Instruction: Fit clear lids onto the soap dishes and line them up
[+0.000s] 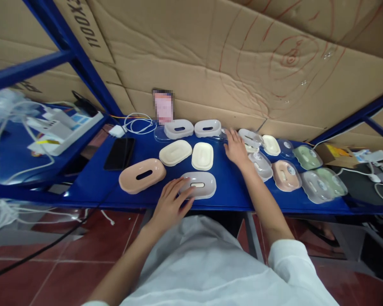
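My left hand [172, 202], fingers spread, rests over the left end of a grey oval soap dish [207, 187] with a slot in its middle. Whether it presses on the dish I cannot tell. My right hand [236, 146] reaches to the back with fingers stretched out, beside a clear plastic cover [222, 135]. Left of that cover stand two grey slotted dishes [207, 128]. Between my hands lie a cream oval piece [175, 153] and a cream rounded piece [202, 156]. A peach slotted dish [127, 180] sits to the left.
Several clear-covered dishes in grey, peach and green [309, 157] crowd the right side. A black phone [119, 154] and white charger [117, 131] lie left. Another phone [163, 108] leans against the cardboard [191, 55]. Blue frame posts [95, 80] bound the blue shelf [230, 193].
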Demonstrator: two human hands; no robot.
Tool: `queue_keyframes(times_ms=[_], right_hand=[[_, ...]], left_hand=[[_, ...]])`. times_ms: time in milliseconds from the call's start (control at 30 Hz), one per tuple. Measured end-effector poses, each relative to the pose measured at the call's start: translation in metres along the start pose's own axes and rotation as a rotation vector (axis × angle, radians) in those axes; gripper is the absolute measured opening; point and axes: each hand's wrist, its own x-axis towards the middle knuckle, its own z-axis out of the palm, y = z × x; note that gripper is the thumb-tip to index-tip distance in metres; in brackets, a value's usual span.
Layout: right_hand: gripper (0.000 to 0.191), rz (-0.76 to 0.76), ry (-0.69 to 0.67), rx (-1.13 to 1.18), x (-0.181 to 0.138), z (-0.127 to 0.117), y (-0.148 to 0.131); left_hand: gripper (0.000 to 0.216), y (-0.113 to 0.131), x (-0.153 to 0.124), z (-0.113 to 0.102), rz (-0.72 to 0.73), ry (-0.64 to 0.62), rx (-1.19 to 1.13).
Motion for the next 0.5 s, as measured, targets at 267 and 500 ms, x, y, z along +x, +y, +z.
queue_keyframes(times_ms=[267,500], right_hand=[[0.059,0.165,0.006,-0.053,0.003,0.023,-0.016],[0.042,0.120,0.228,0.407,-0.077,0.004,0.001]], left_hand=[[0.023,-0.012,0.001,0.006,-0.074,-0.081,-0.190],[0.021,-0.013,-0.001,0.004,-0.197,-0.110,-0.271]])
